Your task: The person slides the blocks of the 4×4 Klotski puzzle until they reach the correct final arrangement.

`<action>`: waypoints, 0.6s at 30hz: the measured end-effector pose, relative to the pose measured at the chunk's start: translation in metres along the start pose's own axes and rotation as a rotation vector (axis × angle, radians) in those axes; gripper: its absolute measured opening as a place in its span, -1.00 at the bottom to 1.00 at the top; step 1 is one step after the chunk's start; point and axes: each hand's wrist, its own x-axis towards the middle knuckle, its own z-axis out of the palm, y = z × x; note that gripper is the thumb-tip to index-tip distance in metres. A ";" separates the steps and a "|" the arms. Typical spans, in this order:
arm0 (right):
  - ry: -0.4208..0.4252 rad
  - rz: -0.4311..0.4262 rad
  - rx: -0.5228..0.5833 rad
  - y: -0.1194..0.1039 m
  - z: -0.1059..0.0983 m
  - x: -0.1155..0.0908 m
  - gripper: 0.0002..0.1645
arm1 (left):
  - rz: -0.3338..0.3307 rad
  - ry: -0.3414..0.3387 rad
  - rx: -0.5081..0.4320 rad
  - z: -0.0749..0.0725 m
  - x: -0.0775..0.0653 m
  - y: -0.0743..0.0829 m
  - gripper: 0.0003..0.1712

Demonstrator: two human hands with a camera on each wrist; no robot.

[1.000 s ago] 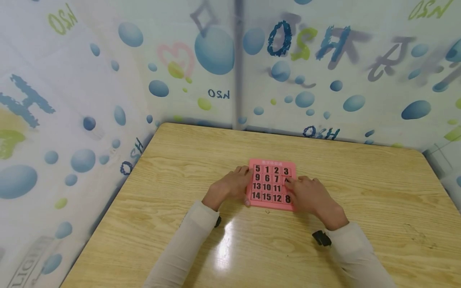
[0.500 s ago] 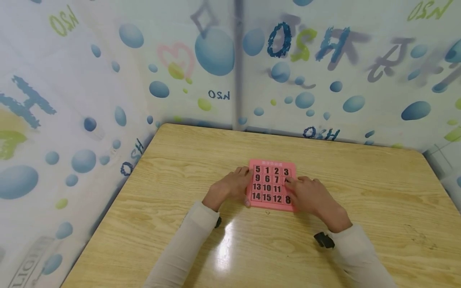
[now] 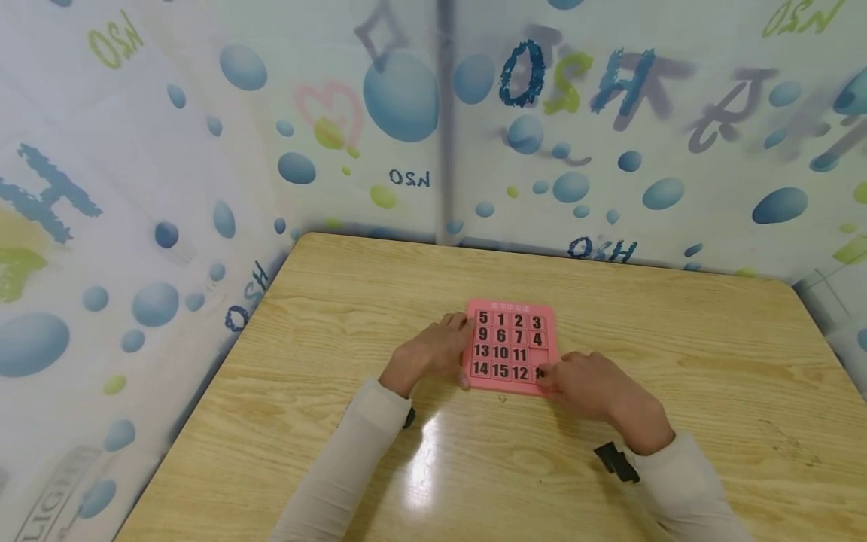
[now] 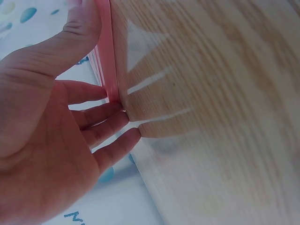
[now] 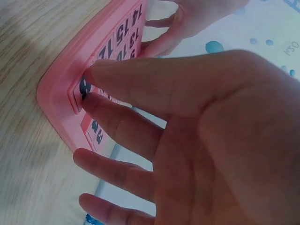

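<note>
Pink from rim to tiles, the number board lies flat on the wood-grain tabletop. Its rows, from the far side to the near side, read 5 1 2 3, then 9 6 7 4, then 13 10 11 and a bare slot, then 14 15 12 8. At the board's left edge, the person's left hand has a loose grip: its fingers are extended and touch the side, and its thumb lies by the near left corner. At the board's near right corner, the right hand sets the tips of thumb and forefinger on the 8 tile; that grip is likewise uncurled, with the other visible fingers reaching out beside the board. Light sleeves come in from the near side of the board, a black strap showing at the right wrist. Beyond the board's far side and to its left stand pale walls printed with blue bubbles, green spots and lettering.
</note>
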 end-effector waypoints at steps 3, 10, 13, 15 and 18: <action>0.003 0.023 -0.013 -0.002 0.001 0.001 -0.81 | 0.000 0.000 -0.004 -0.001 0.000 0.000 0.34; 0.031 0.027 -0.063 -0.004 0.003 0.001 -0.76 | 0.003 -0.002 -0.006 -0.001 0.000 0.000 0.34; 0.048 0.027 -0.070 -0.003 0.005 0.002 -0.74 | 0.004 -0.002 -0.008 -0.001 0.000 0.000 0.35; 0.062 0.028 -0.070 -0.003 0.005 0.003 -0.73 | 0.005 0.001 -0.008 -0.001 0.000 0.000 0.35; 0.074 0.034 -0.072 -0.001 0.007 0.004 -0.70 | 0.004 0.003 -0.008 0.000 0.001 -0.001 0.35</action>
